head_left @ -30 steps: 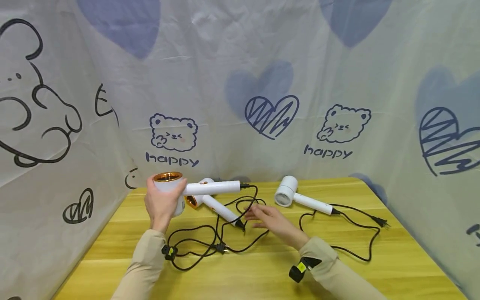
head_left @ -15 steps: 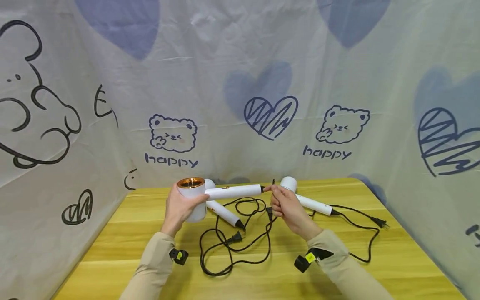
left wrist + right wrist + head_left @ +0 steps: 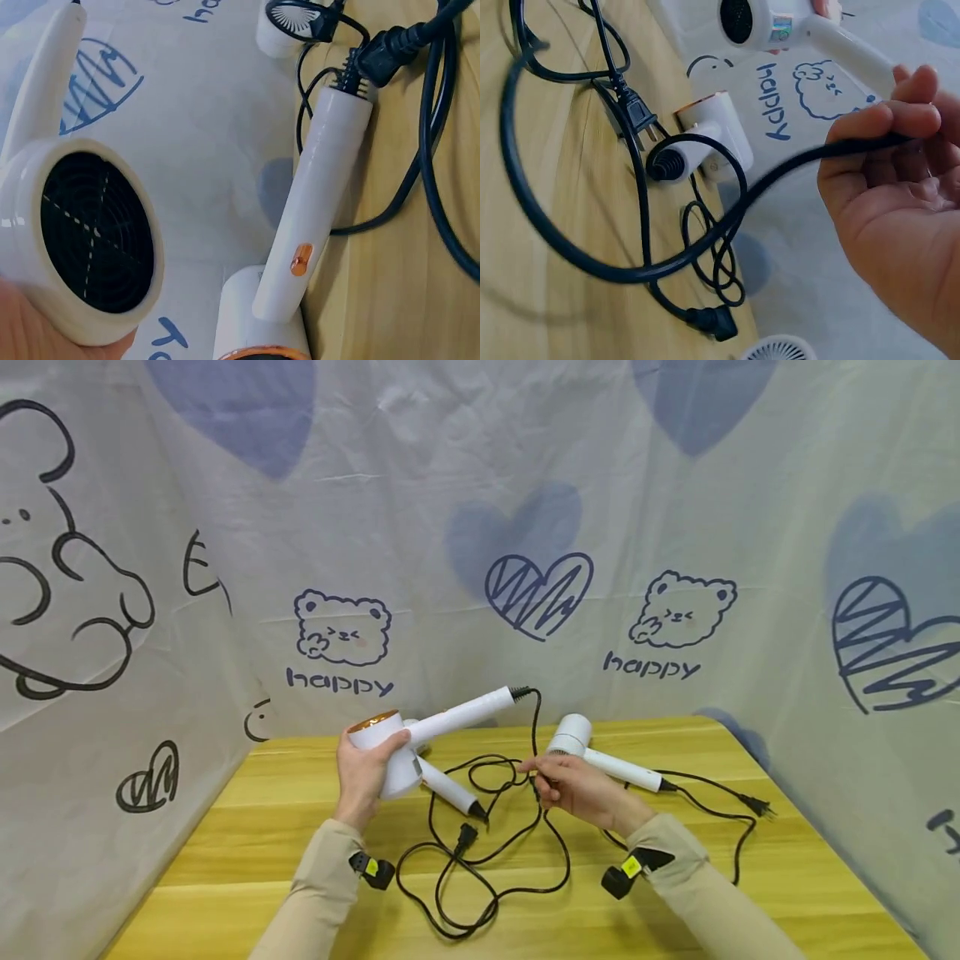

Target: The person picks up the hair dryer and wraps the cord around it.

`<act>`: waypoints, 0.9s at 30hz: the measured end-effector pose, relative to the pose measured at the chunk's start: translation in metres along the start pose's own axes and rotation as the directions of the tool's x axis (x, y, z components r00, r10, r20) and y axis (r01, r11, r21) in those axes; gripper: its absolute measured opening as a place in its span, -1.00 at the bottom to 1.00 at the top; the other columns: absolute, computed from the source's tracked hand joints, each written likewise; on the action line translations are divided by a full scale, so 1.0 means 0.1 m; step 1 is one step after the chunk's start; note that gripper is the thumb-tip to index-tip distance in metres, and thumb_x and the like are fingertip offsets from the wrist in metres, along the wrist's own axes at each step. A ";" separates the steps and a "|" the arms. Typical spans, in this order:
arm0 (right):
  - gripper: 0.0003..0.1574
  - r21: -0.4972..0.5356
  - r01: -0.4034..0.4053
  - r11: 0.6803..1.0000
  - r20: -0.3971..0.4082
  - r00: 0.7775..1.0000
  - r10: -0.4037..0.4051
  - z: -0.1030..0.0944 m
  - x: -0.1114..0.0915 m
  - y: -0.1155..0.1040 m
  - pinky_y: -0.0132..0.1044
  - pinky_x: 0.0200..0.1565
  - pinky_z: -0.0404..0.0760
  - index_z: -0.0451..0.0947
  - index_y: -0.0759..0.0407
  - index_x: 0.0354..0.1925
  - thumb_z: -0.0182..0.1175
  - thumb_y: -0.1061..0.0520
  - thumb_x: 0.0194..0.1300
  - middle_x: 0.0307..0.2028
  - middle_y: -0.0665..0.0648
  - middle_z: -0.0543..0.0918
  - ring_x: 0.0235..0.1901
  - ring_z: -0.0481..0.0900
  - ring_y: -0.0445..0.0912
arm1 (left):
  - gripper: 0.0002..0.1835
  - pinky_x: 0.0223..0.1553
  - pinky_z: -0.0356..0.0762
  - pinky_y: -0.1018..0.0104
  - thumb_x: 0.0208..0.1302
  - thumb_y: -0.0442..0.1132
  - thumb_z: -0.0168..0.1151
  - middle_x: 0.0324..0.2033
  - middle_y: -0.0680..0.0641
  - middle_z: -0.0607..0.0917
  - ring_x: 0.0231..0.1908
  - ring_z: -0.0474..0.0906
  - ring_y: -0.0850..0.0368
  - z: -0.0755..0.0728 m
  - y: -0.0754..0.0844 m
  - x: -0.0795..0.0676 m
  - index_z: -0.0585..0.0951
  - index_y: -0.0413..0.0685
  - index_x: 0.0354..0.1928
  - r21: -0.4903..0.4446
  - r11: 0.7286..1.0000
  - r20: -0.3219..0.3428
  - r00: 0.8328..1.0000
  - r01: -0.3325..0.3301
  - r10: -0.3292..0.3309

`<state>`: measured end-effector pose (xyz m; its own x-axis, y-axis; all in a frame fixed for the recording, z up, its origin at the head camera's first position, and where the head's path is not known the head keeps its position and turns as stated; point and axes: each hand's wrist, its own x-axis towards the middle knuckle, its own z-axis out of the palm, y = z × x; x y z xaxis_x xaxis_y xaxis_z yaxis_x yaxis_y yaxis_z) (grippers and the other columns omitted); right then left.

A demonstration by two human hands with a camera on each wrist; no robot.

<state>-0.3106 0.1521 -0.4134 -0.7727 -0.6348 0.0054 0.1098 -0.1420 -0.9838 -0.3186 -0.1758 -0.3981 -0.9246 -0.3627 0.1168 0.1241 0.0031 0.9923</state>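
Observation:
In the head view my left hand grips a white hair dryer round its barrel, above the table's left half. Its copper-rimmed end points up, and its handle slants up to the right. The black mesh end of this dryer fills the left side of the left wrist view. From the handle tip a black cord drops to my right hand. Close up in the right wrist view, the fingers of this hand pinch that cord. Beneath the raised dryer lies a second white hair dryer, its barrel partly hidden.
A third white hair dryer lies at the back right, its plug towards the right edge. Tangled black cords and another plug spread over the middle of the wooden table. A printed cloth hangs behind.
My left hand has carried the hair dryer to the right, and its handle has swung upward. My right hand has taken hold of the cord and come down from the handle tip.

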 end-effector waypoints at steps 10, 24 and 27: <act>-0.70 -0.562 -0.111 0.819 -0.134 0.990 0.042 -0.10 0.13 -0.26 -0.43 -0.65 0.10 0.70 0.26 -0.19 0.21 0.03 0.37 -0.60 0.01 0.57 -0.72 0.10 -0.24 | -0.24 -0.19 0.69 0.14 0.04 -0.18 0.48 0.04 -0.23 0.50 -0.13 0.56 -0.03 0.01 -0.02 -0.07 0.30 -0.15 0.24 0.092 0.996 0.249 0.969 -0.011 -0.013; -0.82 -0.899 -0.151 0.412 -0.195 0.978 -0.068 -0.01 0.23 -0.55 -0.37 -0.58 0.48 0.77 0.14 -0.29 0.22 0.17 0.31 -0.51 0.04 0.69 -0.63 0.43 -0.18 | -0.14 -0.25 0.68 0.15 -0.15 -0.10 0.59 -0.07 -0.22 0.58 -0.19 0.58 -0.07 -0.01 -0.10 -0.10 0.34 -0.12 0.21 0.274 0.951 0.271 0.960 -0.142 0.065; -0.77 -0.895 -0.171 0.411 -0.250 0.957 -0.146 0.08 0.25 -0.57 -0.36 -0.60 0.45 0.76 0.15 -0.19 0.19 0.15 0.32 -0.47 0.05 0.71 -0.66 0.43 -0.18 | -0.11 -0.24 0.67 0.17 -0.16 -0.04 0.59 -0.06 -0.20 0.59 -0.17 0.58 -0.09 0.01 -0.06 -0.13 0.33 -0.11 0.23 0.327 0.933 0.200 0.976 -0.150 0.086</act>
<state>-0.3313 0.1385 -0.3557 -0.9118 -0.3973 0.1040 -0.3828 0.7302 -0.5660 -0.3078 -0.1700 -0.4057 -0.9638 -0.1668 0.2082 0.1366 0.3618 0.9222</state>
